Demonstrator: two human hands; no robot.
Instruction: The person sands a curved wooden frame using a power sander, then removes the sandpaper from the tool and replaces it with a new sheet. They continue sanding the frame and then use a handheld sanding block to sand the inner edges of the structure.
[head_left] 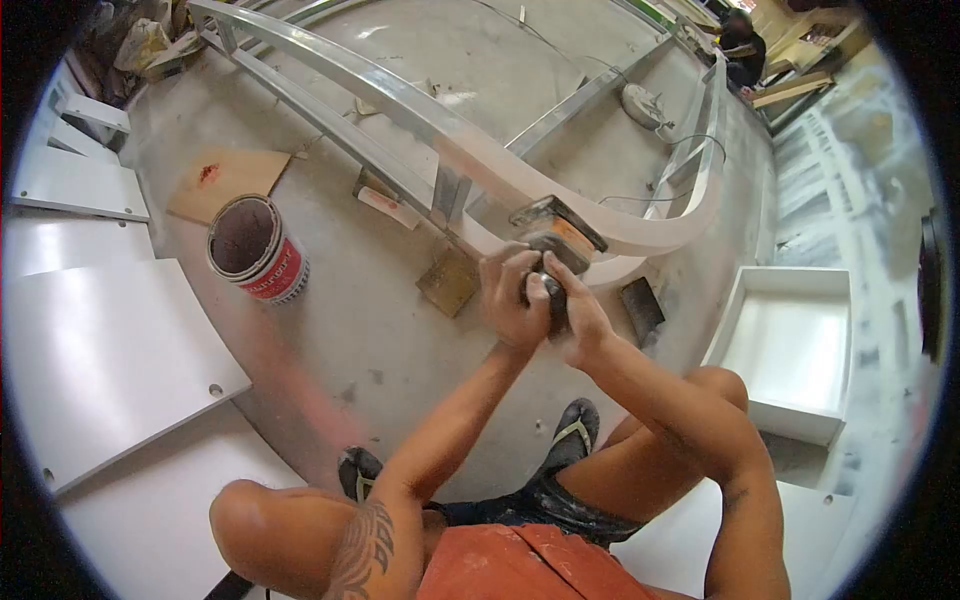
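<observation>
Both hands are together on one black and orange sander-like tool point(562, 232) near the middle of the view. My left hand point(513, 295) has its fingers wrapped round the tool's left side and handle. My right hand point(580, 305) grips the dark handle from the right. The tool's flat, dark head is tilted beside the curved corner of a metal frame point(455, 150), whose near part looks pale and dusty. Whether the head touches the frame cannot be made out. Under the frame, a brown square block point(448, 281) and a dark block point(641, 307) lie on the floor.
An open can with a red label point(272, 268) stands left, by a stained brown sheet point(230, 183). White panels point(120, 350) lie at the left. A white tray point(785, 345) is at the right. Another person point(740, 50) is at the back right. A cable crosses the floor.
</observation>
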